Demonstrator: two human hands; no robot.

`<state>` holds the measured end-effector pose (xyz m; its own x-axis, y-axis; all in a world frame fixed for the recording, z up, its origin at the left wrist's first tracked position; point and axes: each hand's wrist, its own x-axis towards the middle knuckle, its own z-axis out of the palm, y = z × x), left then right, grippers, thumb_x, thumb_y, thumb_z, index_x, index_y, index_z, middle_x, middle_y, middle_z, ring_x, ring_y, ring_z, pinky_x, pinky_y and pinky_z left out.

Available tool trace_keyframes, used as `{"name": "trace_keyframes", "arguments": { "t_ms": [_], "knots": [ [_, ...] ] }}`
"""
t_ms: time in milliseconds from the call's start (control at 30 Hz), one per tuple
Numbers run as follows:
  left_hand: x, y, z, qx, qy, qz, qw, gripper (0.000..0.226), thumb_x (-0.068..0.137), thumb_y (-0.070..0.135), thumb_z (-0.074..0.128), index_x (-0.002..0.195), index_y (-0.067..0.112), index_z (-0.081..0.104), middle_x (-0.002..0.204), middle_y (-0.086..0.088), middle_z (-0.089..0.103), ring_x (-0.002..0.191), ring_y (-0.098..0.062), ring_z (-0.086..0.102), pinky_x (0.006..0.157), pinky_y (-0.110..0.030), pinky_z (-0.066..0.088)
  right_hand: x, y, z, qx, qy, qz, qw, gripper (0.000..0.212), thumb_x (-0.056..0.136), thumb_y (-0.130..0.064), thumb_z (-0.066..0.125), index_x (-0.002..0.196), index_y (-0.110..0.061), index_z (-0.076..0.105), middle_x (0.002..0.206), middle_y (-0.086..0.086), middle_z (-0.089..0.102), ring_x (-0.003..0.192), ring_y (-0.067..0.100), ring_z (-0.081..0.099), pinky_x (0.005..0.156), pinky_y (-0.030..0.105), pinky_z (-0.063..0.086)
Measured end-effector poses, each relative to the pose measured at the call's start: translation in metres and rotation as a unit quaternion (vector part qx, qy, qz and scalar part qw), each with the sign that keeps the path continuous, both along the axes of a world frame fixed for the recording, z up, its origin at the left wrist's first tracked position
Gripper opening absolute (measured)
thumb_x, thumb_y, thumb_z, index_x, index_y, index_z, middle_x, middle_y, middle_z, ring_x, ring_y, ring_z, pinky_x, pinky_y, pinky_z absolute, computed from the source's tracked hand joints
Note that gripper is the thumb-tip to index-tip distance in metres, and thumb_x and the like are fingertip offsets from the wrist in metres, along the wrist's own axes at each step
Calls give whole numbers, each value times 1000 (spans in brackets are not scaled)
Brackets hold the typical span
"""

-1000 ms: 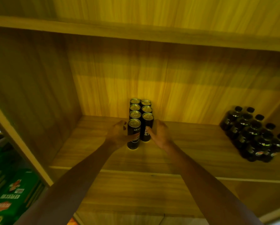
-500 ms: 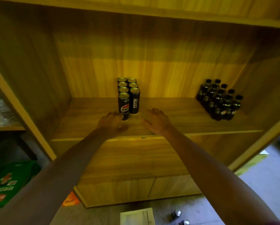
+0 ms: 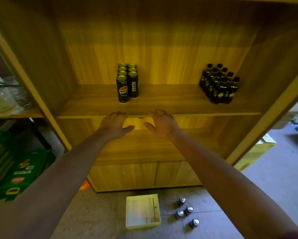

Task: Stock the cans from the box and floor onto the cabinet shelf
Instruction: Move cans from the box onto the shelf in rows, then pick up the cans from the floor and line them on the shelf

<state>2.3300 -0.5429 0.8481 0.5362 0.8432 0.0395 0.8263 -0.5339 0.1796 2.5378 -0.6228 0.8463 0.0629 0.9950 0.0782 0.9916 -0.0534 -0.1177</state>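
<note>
- At the front edge of the cabinet shelf (image 3: 179, 102): left hand (image 3: 114, 125) and right hand (image 3: 162, 124), both spread open, palms down, holding nothing.
- On that shelf, up and behind the fingers: stocked cans (image 3: 127, 81), upright in two rows running toward the back wall, the front-left one standing a little further forward than its neighbour.
- Further right on the same board, well apart from the cans: a cluster of dark bottles (image 3: 218, 83).
- Down on the floor, well below both hands: four loose cans (image 3: 187, 212), upright with silver tops showing, just right of a white box (image 3: 143, 211).
- Box apparently empty from this angle, so probably only the floor cans left.
- Judged for the coming reach: straight down and slightly right, long axes vertical, right hand the nearer one; a grasp round the side or from above likely suited.
- Risk, as a guess: knocking a neighbour over, since the four stand close together.
</note>
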Motion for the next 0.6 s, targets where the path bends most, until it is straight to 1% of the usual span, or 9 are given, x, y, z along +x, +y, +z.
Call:
{"name": "trace_keyframes", "arguments": {
  "t_ms": [67,200,300,400,533,600],
  "knots": [
    [21,-25,-6,-5,-14,-19,1000,64,86,60,56,133,16,51,132,-11,54,121,-31,51,92,-44,48,17,-28,-4,-7,4,-17,1000,67,98,-59,41,153,-20,33,157,14,35,143,36,33,112,55,35],
    [74,-65,-16,-10,1,-82,997,63,88,59,55,132,15,51,131,-11,54,122,-31,50,90,-43,48,62,-78,-15,-18,10,-70,997,66,98,-59,42,152,-20,35,156,13,35,142,36,34,111,54,35],
    [118,-85,-20,-14,3,-118,993,63,88,59,55,131,14,51,132,-12,54,122,-32,50,89,-40,45,99,-111,-19,-21,21,-123,992,66,98,-58,41,151,-20,35,157,15,34,143,36,33,111,55,34],
    [165,-99,-23,-26,-8,-167,986,61,87,58,57,129,15,53,131,-13,54,124,-31,49,91,-41,46,133,-143,-22,-23,27,-184,982,64,98,-58,41,150,-20,36,154,17,38,140,38,37,110,56,36],
    [228,-113,-32,-33,-16,-233,972,57,84,59,60,120,14,57,123,-13,59,116,-32,55,83,-40,47,168,-186,-30,-30,35,-257,965,64,98,-59,40,148,-18,37,152,18,39,139,39,37,108,56,37],
    [254,-124,-39,-29,-24,-276,961,56,82,58,62,117,14,58,119,-13,61,113,-32,57,82,-39,49,182,-207,-34,-38,39,-300,952,64,98,-59,40,147,-18,39,150,17,41,138,39,38,106,56,39]
  ]
}}
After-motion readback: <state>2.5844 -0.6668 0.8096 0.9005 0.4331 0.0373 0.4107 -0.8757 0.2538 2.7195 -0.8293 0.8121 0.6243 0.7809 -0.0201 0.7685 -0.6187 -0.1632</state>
